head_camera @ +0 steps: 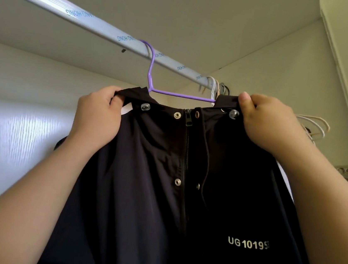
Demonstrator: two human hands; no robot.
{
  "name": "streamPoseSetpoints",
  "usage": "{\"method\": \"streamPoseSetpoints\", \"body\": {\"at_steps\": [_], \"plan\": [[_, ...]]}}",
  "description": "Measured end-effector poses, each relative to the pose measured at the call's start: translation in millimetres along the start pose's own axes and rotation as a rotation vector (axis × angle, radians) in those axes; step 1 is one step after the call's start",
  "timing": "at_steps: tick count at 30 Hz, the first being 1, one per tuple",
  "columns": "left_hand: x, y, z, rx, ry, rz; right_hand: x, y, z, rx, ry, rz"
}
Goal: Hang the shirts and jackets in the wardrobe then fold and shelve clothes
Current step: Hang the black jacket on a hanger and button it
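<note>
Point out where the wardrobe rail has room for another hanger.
The ribbed silver rail is bare left of the purple wire hanger, and between it and the white and beige hangers bunched at the crowded right end.

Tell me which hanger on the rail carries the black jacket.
The purple hanger, alone midway along the rail, its bar running into the collar of the black jacket. The white and beige hangers sit bunched at the far end.

L hand [99, 114], R hand [267, 123] up, prob. both pinching jacket [139, 203].
</note>
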State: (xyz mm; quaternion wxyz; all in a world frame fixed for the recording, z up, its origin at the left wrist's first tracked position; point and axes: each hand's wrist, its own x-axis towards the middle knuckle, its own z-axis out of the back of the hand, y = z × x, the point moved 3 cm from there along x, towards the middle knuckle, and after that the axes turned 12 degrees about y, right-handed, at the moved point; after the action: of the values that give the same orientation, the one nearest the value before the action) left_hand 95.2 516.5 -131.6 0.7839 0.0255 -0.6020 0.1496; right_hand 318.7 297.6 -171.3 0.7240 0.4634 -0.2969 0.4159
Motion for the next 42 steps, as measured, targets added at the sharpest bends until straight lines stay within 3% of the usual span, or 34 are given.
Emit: {"method": "streamPoseSetpoints", "body": {"at_steps": [6, 16, 28, 38, 42], "plan": [[-2.2, -0.1, -2.1, 0.026, -0.1, 0.048, 22.7, 51.8, -4.1, -0.246, -0.019, 0.107], [-4.1, -1.2, 4.5, 0.082, -0.147, -0.031, 32.7, 84.1, -58.6, -0.176, -0.066, 0.225], [-4.7, -7.2, -6.0, 0.01, -0.177, -0.033, 34.0, 123.7, -69.1, -0.197, -0.069, 0.347], [-11.9, 12.6, -5.9, -0.117, -0.08, -0.072, 35.3, 118.3, -66.2, -0.271, -0.125, 0.327], [-24.1, 41.3, 1.9, -0.077, -0.007, 0.007, 34.3, 116.7, -68.4, -0.289, -0.139, 0.295]]}}
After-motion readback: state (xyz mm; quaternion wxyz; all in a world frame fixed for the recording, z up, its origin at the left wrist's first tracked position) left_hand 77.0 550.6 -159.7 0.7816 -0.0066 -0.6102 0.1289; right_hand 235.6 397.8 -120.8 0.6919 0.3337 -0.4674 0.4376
